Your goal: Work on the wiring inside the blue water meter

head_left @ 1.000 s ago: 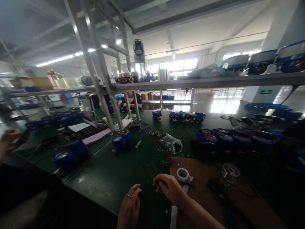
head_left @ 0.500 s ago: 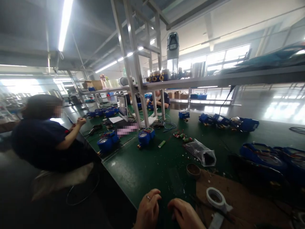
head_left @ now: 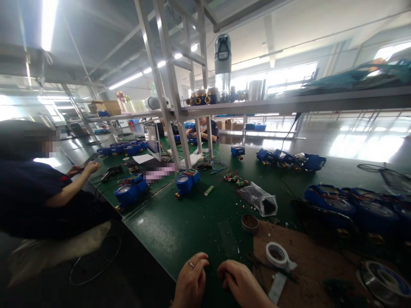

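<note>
The left hand [head_left: 190,283] and the right hand [head_left: 241,284] rest at the near edge of the green counter [head_left: 180,222], close to each other but not touching. The fingers of both hands are curled together; between them there may be something very small, but the view is too dark to tell. The left hand wears a ring [head_left: 191,265].

Just to the right of the right hand lies a brown board [head_left: 308,256], and on it stands a roll of white tape [head_left: 276,255]. At the far edge of the board is a small round tin [head_left: 249,223], and beyond it a clear plastic bag [head_left: 258,199]. Farther toward the middle of the counter stands a blue meter [head_left: 185,183], with a green lighter-like piece [head_left: 209,191] beside it. More blue meters [head_left: 349,206] lie along the right side.

At the left edge of the counter sits another person [head_left: 35,192] in dark clothing, with a hand [head_left: 90,167] over the counter.
</note>
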Available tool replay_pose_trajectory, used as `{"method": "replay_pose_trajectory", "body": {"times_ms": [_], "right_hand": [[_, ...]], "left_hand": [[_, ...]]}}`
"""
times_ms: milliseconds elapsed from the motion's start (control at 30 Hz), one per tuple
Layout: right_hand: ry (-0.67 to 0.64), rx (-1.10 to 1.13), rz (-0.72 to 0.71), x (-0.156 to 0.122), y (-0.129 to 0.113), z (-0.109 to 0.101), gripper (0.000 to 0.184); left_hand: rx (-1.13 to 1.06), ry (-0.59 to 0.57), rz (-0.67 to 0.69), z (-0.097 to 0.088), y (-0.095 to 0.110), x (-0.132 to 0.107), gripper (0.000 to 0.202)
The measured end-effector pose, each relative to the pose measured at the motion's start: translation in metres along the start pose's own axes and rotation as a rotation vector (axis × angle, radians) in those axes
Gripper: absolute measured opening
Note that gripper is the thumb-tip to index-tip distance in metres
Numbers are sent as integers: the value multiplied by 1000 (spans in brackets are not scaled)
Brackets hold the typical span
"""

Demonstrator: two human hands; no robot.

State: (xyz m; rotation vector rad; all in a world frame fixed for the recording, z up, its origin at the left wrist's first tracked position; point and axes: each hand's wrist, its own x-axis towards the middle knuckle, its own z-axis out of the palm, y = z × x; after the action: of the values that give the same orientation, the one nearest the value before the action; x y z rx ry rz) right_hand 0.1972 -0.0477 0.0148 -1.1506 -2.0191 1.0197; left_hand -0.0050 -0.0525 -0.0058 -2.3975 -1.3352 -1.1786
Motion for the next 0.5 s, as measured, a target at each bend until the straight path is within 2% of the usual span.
{"method": "replay_pose_trajectory", "body": {"times_ms": [233,400,500], "right_hand": [[24,18,12,-2,-3,-1,28],[66,31,-17,-2,-7,-2,29],[76,24,-48,0,-6,-2,27]], "left_hand": [[28,-21,-17,-1,1,1,26],[78,19,79,-3,-3,5,25],[106,1,117,-2,-8,6,24]]}}
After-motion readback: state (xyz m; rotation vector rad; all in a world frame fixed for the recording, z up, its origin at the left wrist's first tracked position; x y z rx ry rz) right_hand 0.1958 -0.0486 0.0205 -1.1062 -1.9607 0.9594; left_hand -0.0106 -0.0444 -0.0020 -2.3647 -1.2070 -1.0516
